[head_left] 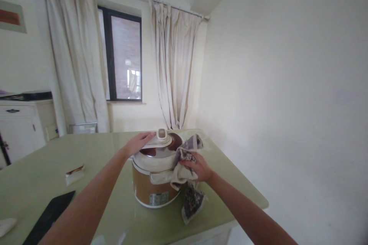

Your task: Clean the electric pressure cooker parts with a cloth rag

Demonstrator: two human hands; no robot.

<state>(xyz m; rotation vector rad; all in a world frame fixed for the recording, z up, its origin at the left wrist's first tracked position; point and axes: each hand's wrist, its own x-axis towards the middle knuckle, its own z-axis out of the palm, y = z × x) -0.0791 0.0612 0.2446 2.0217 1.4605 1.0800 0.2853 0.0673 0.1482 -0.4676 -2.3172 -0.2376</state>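
A rice cooker [143, 187] with a tan body, white rim and shiny lid stands upright on the green tabletop. My left hand [138, 143] lies on top of its lid, fingers stretched out flat beside the white raised part [161, 134]. On the right side of the cooker, my right hand [201, 167] grips a patterned grey and cream cloth [184, 168] and presses it against the lid's edge and side. One end of the cloth hangs down beside the body toward the table. A label [159, 199] shows low on the cooker's side.
The green table [112, 160] carries a small clear packet [74, 175], a black flat object [53, 214] and a white object [6, 226] at the left. A white wall [273, 84] borders the table's right side. Curtains [175, 65] and a white cabinet [23, 126] stand beyond.
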